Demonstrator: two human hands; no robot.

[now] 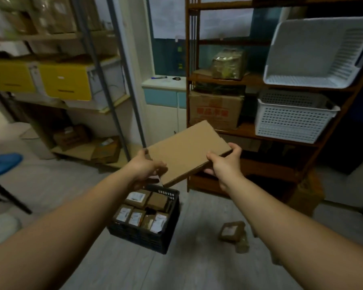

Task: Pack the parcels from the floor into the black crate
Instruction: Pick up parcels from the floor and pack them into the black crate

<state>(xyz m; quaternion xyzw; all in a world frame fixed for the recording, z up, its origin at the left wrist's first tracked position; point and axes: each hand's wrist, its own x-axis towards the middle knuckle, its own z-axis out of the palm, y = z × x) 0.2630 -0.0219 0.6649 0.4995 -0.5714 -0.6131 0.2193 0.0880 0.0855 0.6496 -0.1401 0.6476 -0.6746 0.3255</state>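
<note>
Parcel above black crate | left hand, right hand | each grip clamped on it

The flat cardboard parcel is plain brown; the slatted plastic crate is black, its parcels brown with white labels; the perforated basket white.

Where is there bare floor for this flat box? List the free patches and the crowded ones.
Free: the grey floor between the black crate and the loose parcel; also left of the crate, toward the blue chair. Crowded: the crate's inside, packed with parcels.
</note>
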